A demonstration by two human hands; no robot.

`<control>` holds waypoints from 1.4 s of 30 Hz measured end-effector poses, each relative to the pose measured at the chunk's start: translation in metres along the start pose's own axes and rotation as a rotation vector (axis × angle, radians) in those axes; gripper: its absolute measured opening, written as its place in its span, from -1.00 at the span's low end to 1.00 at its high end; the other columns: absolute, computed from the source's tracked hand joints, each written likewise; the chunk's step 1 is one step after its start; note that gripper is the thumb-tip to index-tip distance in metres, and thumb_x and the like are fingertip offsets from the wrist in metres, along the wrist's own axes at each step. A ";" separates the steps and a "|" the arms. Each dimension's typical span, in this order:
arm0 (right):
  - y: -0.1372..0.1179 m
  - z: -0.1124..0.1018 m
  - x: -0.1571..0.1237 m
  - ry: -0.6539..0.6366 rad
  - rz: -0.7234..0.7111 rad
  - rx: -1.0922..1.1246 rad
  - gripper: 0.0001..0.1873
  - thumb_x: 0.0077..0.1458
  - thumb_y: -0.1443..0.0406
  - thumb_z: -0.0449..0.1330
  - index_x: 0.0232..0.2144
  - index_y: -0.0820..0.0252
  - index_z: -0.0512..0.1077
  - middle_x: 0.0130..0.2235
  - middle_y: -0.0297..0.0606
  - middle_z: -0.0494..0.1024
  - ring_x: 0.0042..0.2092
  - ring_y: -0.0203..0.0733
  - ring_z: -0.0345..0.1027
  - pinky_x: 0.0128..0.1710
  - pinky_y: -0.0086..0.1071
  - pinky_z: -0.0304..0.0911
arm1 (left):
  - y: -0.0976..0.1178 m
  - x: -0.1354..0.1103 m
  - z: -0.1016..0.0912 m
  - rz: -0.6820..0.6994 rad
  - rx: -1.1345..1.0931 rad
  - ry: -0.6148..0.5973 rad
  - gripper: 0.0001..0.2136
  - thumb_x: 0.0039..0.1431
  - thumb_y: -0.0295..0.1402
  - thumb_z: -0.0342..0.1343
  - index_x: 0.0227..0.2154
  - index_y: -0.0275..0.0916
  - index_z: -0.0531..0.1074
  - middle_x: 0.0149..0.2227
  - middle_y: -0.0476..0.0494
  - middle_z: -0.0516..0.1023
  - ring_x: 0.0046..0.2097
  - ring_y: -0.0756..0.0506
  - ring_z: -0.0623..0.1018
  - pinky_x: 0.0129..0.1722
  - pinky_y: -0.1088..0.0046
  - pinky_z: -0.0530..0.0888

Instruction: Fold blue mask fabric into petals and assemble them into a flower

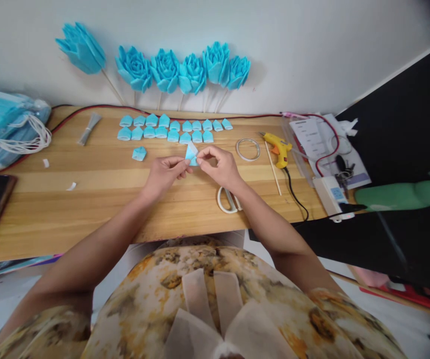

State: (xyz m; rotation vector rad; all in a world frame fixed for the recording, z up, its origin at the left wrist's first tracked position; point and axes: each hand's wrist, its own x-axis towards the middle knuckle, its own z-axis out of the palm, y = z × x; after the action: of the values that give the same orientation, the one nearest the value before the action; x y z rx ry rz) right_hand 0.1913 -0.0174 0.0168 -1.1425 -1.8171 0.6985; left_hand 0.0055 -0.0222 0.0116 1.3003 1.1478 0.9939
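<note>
A small folded blue piece (pixel 191 151) is pinched between my two hands over the middle of the wooden table (pixel 87 199). My left hand (pixel 164 172) grips its left side with closed fingers. On its right side my right hand (pixel 220 167) pinches it with fingertips together. Just beyond it, two rows of several folded blue petals (pixel 172 128) lie on the table. One more folded petal (pixel 139 153) sits apart to the left.
Several blue flowers on sticks (pixel 179 72) lean on the wall. A pack of blue face masks (pixel 5 127) lies far left, a yellow glue gun (pixel 279 147), tape ring (pixel 248 149), stick (pixel 273 167) and white-handled scissors (pixel 227 199) to the right. A power strip (pixel 330 194) sits at the right edge.
</note>
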 end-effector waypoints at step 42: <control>0.001 -0.001 0.001 -0.124 0.121 0.013 -0.70 0.03 0.14 0.19 -0.58 0.15 0.23 -0.55 -0.42 0.32 -0.46 -0.34 0.13 -0.41 -0.41 0.06 | -0.005 0.004 -0.002 0.072 0.032 -0.047 -0.68 0.00 -0.05 0.32 -0.50 -0.25 0.55 -0.58 -0.02 0.48 -0.53 0.04 0.39 -0.50 0.51 0.32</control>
State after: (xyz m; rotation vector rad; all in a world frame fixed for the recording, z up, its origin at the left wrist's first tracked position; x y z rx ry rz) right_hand 0.1921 -0.0165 0.0164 -1.2329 -1.8542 0.8668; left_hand 0.0041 -0.0182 0.0060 1.3915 1.0916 0.9953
